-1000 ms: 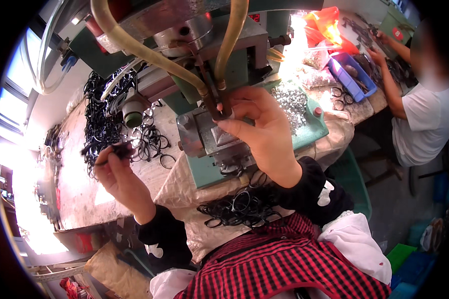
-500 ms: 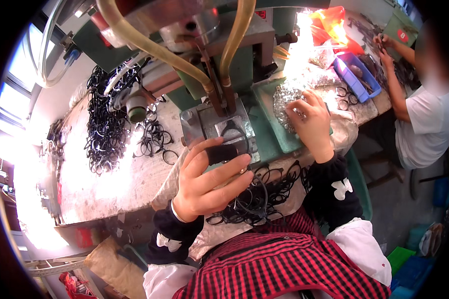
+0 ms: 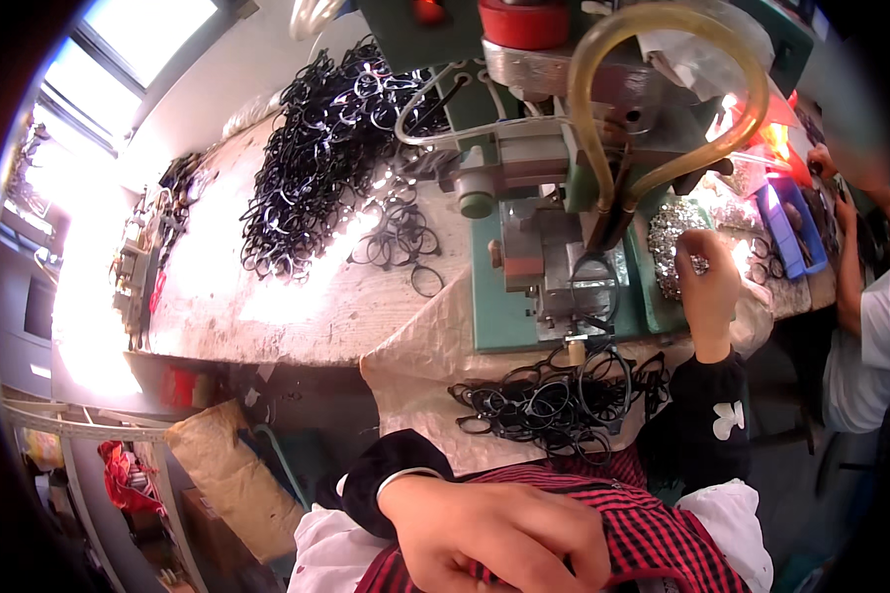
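On the bench (image 3: 366, 321), a black ring (image 3: 593, 282) lies on the press fixture (image 3: 559, 259); pinch lightly with the right hand (image 3: 710, 289), fingertips together over the metal bits (image 3: 667, 259), the left hand (image 3: 494, 524) loosely curled, both grips unclear.

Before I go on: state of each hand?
Left hand: curled over the checked apron; grip cannot be told.
Right hand: curled at the silvery parts; grip cannot be told.

Left fingers (image 3: 554, 529) curl low; right fingers (image 3: 699, 245) bend farther forward.
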A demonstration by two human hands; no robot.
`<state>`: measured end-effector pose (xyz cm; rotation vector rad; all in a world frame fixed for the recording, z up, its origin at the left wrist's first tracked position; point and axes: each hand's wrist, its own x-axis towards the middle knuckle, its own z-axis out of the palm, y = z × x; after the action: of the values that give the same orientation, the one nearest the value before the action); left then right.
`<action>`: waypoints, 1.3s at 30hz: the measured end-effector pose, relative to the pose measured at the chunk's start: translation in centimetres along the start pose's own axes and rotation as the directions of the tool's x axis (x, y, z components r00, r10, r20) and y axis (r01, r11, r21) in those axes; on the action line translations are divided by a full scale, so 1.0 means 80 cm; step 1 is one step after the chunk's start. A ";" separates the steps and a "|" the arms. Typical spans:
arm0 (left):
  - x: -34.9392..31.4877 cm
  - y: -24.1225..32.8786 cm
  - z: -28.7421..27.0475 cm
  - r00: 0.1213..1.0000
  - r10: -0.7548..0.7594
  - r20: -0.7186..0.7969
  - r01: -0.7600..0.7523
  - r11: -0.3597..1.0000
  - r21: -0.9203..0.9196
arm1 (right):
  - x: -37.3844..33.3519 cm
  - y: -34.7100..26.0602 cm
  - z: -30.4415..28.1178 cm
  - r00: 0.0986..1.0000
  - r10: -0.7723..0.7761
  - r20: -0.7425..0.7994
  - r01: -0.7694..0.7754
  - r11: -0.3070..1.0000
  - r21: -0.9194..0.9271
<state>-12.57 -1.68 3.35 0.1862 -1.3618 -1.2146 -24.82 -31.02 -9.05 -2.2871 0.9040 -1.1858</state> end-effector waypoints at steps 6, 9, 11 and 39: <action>-0.001 0.041 -0.054 0.984 0.021 0.175 -0.041 0.993 0.111 | -0.002 -0.007 0.003 0.994 0.113 0.005 -0.113 0.980 0.162; -0.055 0.091 -0.076 0.753 0.162 -0.638 0.436 0.603 0.668 | -0.002 -0.012 0.000 0.982 0.183 0.055 -0.191 0.941 0.278; -0.068 0.091 -0.171 0.413 0.345 -0.843 0.836 0.225 0.501 | 0.003 -0.016 0.006 0.974 0.204 0.094 -0.224 0.901 0.372; 0.001 0.040 -0.107 0.734 0.586 -0.344 -0.007 0.513 0.858 | 0.009 -0.158 0.011 0.954 0.140 0.266 -0.300 0.460 0.836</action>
<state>-3.98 -4.83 3.19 0.8826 -1.1888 -0.0426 -19.29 -22.54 -1.41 -1.3239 0.3417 -0.9772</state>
